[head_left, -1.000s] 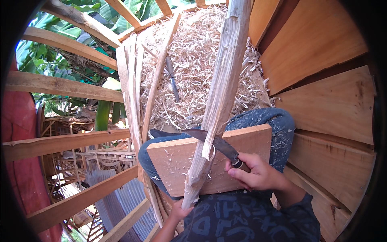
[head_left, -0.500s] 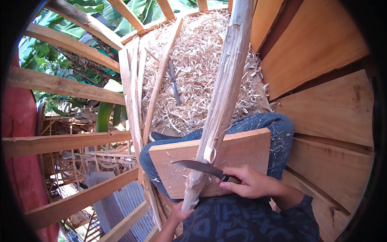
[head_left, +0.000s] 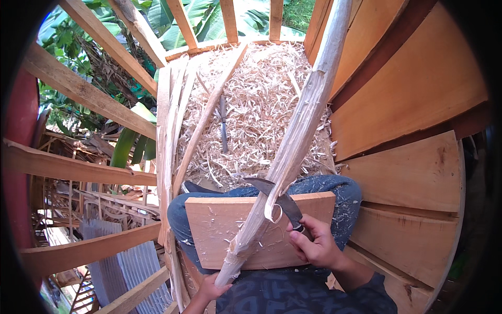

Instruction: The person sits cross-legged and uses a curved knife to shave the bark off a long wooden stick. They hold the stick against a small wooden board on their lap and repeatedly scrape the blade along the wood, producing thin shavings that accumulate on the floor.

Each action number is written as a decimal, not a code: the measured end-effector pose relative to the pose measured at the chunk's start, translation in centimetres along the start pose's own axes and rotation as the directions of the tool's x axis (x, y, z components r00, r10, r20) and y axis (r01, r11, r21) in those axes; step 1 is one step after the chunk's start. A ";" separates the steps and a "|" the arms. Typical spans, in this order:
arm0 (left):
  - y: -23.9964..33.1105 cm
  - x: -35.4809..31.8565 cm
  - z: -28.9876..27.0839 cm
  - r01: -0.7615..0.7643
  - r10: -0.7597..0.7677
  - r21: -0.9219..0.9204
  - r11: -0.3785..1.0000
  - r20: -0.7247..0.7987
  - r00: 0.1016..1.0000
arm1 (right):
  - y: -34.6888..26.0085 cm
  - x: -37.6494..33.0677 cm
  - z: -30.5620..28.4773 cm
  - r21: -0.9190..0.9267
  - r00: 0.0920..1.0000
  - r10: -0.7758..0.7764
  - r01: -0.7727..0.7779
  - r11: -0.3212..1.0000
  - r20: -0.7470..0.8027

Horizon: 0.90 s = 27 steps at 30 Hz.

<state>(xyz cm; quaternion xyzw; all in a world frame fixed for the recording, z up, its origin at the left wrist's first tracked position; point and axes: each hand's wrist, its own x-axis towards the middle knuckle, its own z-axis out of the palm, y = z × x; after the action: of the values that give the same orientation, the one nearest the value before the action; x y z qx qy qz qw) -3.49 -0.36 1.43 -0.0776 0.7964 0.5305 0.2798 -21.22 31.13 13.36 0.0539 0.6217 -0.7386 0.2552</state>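
Observation:
A long, pale, peeled wooden pole slants from my lap up to the top of the view. My left hand is closed around its near end. In my right hand I grip the handle of a knife with a dark curved blade. That blade lies across the pole, and a thin curled shaving stands up beside it. Beneath the pole, a flat wooden board rests on my thighs, with small chips scattered on it.
Shavings cover the floor ahead. A second knife-like tool lies on them, near a long wooden strip. More strips lean at the left by a slatted railing. A plank wall closes the right side.
My right hand and the knife have shifted along the pole, away from me, and the blade has turned steeper. The shaving has grown longer. The view has tilted slightly, and my left hand keeps its grip.

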 end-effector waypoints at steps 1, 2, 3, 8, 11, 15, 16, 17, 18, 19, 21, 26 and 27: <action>0.1 0.0 -0.1 -0.005 0.005 -0.004 1.000 0.000 1.000 | 0.3 -0.1 0.4 -0.009 1.000 -0.011 0.011 1.000 -0.014; -0.3 -0.2 0.0 -0.028 0.028 0.022 0.999 -0.027 0.999 | 0.5 -0.1 0.5 -0.018 0.999 -0.022 0.022 1.000 -0.027; -0.3 -0.2 0.0 -0.032 0.033 0.048 0.998 -0.037 0.999 | 0.7 0.0 0.4 -0.115 0.997 -0.063 0.058 0.992 -0.044; -1.1 -0.3 0.1 -0.048 0.053 0.120 0.992 -0.041 0.998 | 1.2 -0.1 0.6 -0.453 0.959 -0.268 0.200 0.869 -0.092; -0.6 -0.4 0.1 0.029 -0.027 0.058 0.998 -0.029 0.999 | 1.5 0.2 0.7 -0.478 0.937 -0.345 0.275 0.834 -0.062; -3.0 -0.8 0.7 0.000 0.005 0.067 0.998 -0.061 0.998 | 1.9 0.2 0.8 -0.541 0.916 -0.395 0.299 0.786 -0.067; -3.2 -0.7 0.7 -0.008 0.012 0.065 0.998 -0.066 0.998 | 1.8 0.2 0.8 -0.558 0.921 -0.384 0.282 0.781 -0.072; -3.4 -0.7 0.8 -0.015 0.020 0.063 0.998 -0.071 0.997 | 1.7 0.2 0.7 -0.574 0.925 -0.373 0.265 0.775 -0.076; -3.5 -0.8 0.8 -0.012 0.015 0.060 0.998 -0.062 0.998 | 1.8 0.3 0.6 -0.570 0.925 -0.376 0.282 0.772 -0.052; -2.3 -0.6 0.5 -0.011 0.014 0.058 0.998 -0.052 0.999 | 1.7 0.5 0.3 -0.567 0.924 -0.382 0.300 0.767 -0.029; -1.6 -0.5 0.4 -0.011 0.014 0.066 0.998 -0.044 0.999 | 1.5 0.5 0.0 -0.453 0.963 -0.270 0.241 0.858 0.001; -0.3 -0.3 -0.2 0.101 -0.102 0.053 0.994 0.025 0.994 | 0.5 0.4 -0.4 -0.324 0.931 0.035 0.091 0.942 0.363; -0.5 -0.3 -0.1 0.068 -0.068 0.069 0.995 0.009 0.998 | -0.4 0.4 -0.7 -0.209 0.965 0.039 0.017 0.978 0.260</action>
<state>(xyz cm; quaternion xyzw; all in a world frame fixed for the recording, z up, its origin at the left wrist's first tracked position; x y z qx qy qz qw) -3.09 -0.71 1.15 -0.0921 0.8093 0.4936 0.3048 -21.86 31.67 13.42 -0.0680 0.6563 -0.6682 0.3437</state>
